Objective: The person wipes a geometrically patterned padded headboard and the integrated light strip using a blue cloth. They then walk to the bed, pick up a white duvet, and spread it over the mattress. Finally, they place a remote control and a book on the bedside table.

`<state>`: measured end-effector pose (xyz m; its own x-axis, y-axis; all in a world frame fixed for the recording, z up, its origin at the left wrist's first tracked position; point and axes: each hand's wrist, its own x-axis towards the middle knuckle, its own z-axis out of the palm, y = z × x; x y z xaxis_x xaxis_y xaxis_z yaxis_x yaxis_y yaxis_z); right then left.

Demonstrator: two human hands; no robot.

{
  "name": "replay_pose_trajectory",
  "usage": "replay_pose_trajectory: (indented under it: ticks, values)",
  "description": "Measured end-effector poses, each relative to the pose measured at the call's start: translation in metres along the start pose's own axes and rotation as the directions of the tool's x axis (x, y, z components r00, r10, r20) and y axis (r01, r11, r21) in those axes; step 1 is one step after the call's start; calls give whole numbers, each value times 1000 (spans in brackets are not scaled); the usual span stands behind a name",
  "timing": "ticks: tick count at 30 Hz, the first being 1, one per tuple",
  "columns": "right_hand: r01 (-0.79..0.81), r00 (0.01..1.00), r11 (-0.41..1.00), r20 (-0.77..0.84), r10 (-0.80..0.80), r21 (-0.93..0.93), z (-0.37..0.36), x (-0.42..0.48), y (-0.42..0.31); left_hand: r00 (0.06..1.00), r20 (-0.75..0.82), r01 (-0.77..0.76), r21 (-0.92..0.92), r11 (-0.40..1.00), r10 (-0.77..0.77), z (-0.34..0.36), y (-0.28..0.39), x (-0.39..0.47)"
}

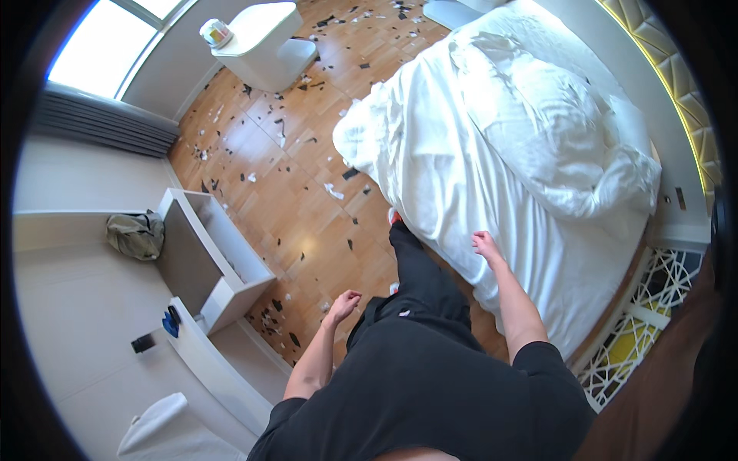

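My left hand [345,305] hangs beside my black trousers with nothing in it, its fingers loosely bent, above the wooden floor [311,230]. My right hand [487,246] is over the near side of the bed, also holding nothing, with slightly curled fingers. Below it, a white sheet [438,167] drapes over the bed in folds. A crumpled white duvet [536,109] lies heaped towards the headboard. Whether my right hand touches the sheet, I cannot tell. One foot in a red shoe [394,216] is beside the bed's edge.
Black and white scraps [334,191] litter the floor. By the window stands a white table [259,34] bearing a white tub [216,33]. On the left, a grey-green bag [136,235] rests by an open-topped white cabinet [222,242]. A geometric lattice panel [640,328] is beside the bed.
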<state>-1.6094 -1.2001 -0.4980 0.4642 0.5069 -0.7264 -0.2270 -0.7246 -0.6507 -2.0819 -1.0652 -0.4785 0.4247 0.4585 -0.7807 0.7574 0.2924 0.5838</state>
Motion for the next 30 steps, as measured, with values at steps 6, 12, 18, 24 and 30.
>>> replay_pose_trajectory:
  ticks: [6,12,18,24,30]
  values:
    - [137,983,981,102,-151,136,134,182,-128,974,-225,-20,-36,999,12,-100,108,32]
    - [247,967,969,-65,-247,-16,228,328,-198,963,-242,85,-152,985,-120,-165,143,97]
    - [-44,970,959,-241,-25,-279,260,351,-209,994,-58,87,-137,987,-96,-226,207,181]
    - [273,959,962,82,-272,-6,295,314,-229,987,-26,-156,83,984,159,-285,257,334]
    - [514,858,831,-154,-491,212,329,246,-323,964,262,138,-308,941,-56,-311,307,473]
